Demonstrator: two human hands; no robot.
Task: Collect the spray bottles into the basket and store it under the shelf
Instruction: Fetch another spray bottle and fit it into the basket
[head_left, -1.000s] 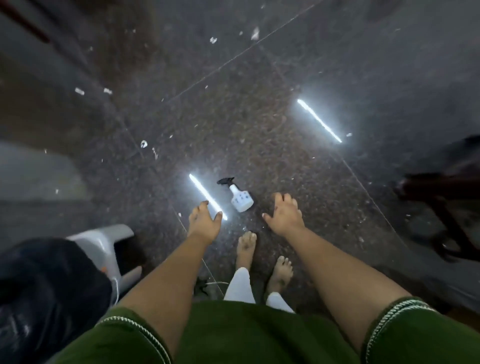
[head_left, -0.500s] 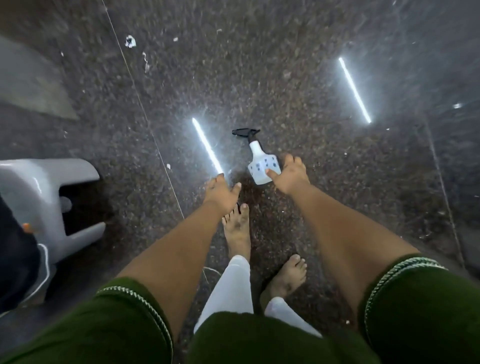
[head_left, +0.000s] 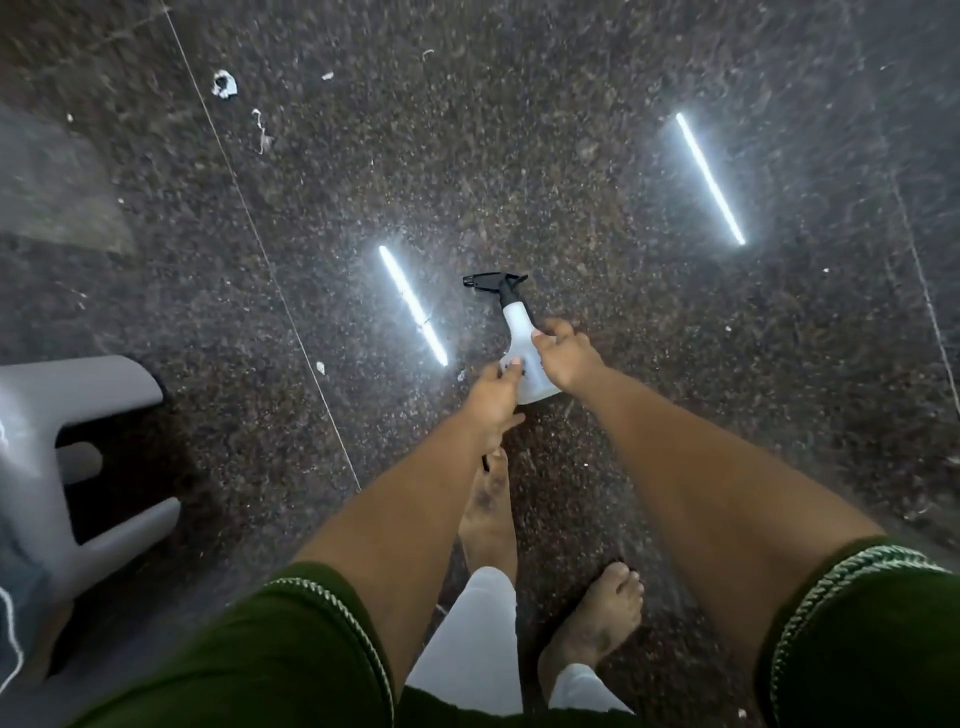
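Note:
A white spray bottle (head_left: 519, 332) with a black trigger head stands on the dark speckled floor in the middle of the head view, its nozzle pointing left. My right hand (head_left: 563, 353) grips the bottle's body from the right, fingers curled over it. My left hand (head_left: 493, 397) touches the bottle's lower left side with its fingertips; how far it closes round the bottle I cannot tell. No basket and no shelf are in view.
A grey plastic stool (head_left: 62, 467) lies at the left edge. My bare feet (head_left: 592, 623) stand just behind the bottle. Small white scraps (head_left: 224, 83) lie on the floor at upper left. Two bright light reflections streak the polished floor (head_left: 623, 182).
My right hand has closed round the bottle's body. My left hand has moved right from beside my foot onto the bottle's lower side. The view has come closer to the floor.

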